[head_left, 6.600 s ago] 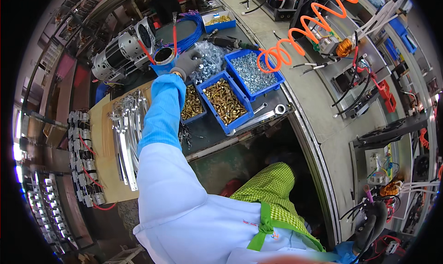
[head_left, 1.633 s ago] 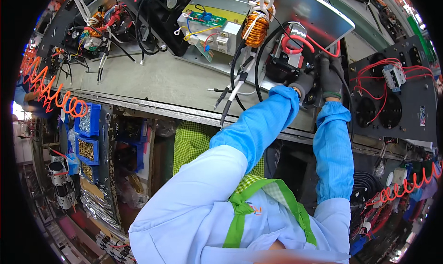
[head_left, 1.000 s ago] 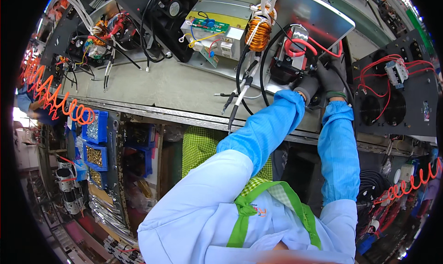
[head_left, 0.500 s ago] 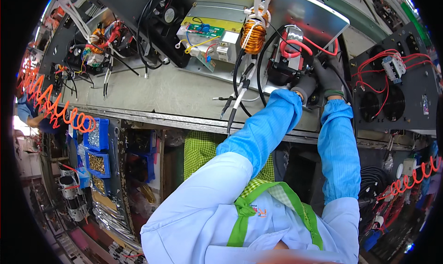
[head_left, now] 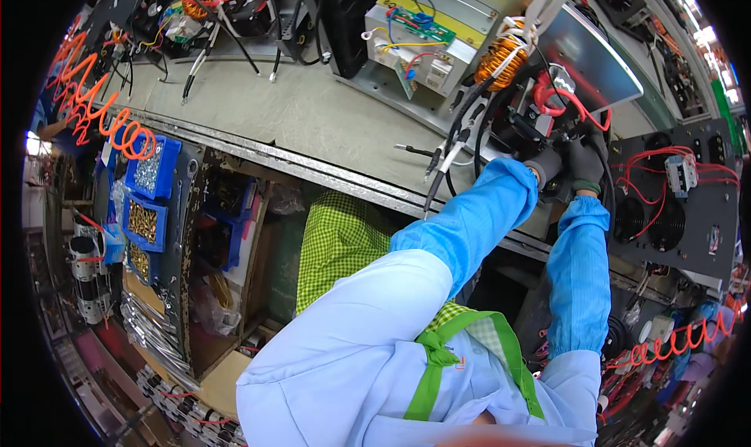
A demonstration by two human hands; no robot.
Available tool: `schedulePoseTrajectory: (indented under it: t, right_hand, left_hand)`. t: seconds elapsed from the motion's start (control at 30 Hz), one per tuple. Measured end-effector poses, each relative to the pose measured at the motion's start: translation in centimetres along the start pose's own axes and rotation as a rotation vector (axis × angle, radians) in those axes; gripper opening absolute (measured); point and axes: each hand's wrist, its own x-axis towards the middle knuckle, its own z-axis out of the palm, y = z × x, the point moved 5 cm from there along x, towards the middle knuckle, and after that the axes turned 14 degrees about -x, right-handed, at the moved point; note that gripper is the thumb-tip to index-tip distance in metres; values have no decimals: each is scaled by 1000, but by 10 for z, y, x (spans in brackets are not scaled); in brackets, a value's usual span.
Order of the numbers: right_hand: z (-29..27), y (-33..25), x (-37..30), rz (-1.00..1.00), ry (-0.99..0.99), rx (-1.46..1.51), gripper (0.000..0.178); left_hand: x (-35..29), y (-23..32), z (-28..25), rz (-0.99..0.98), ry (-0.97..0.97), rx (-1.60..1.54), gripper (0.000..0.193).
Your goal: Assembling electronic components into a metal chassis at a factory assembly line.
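Observation:
Both my hands wear dark grey gloves and work close together at the near end of an open electrical unit. My left hand (head_left: pixel 545 164) is curled against the black component (head_left: pixel 520 134) below thick red cables (head_left: pixel 546 103). Beside it, my right hand (head_left: pixel 585 164) has its fingers bent in at the component's right side, next to a black cable. Their fingertips and whatever they grip are hidden. Left of the hands stand a copper-wound coil (head_left: pixel 501 62) and black and white cables with bare lugs (head_left: pixel 447 161). A metal plate (head_left: pixel 606 71) rises behind.
A green circuit board (head_left: pixel 418 26) sits on the unit's left part. At right stands a dark panel (head_left: pixel 704 228) with fans and red wires. Blue bins (head_left: pixel 155 168) of screws hang below the bench edge (head_left: pixel 313 173). Orange coiled hose (head_left: pixel 117 130) dangles at left.
The view has turned and shifted, so the bench sits tilted and the unit lies farther right and up. Both hands stay at the black component, with the right hand's fingers drawn in slightly.

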Motion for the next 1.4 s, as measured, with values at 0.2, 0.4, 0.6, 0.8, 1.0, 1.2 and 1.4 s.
schedulePoseTrajectory:
  t: [0.2,0.4,0.6,0.8,1.0,1.2,1.4]
  right_hand:
    - [3,4,-2,-12,23,90,29]
    - [8,4,2,-40,80,83,30]
    - [5,20,-6,45,11,75,33]
    - [-8,18,-9,35,52,169,42]
    - [-7,3,2,81,-50,158,48]
    - [2,-2,7,72,-38,296,47]
    - [9,11,1,70,19,278,36]
  left_hand:
    - [11,4,28,92,-32,130,25]
    - [18,-1,34,205,-86,281,26]
    - [5,4,30,318,-89,28,27]
    - [-6,27,-15,-36,-430,2,44]
    - [-37,33,-58,145,89,34,37]
    - [-27,2,-54,-189,108,-743,41]
    - [-14,34,-54,-88,-358,85,49]
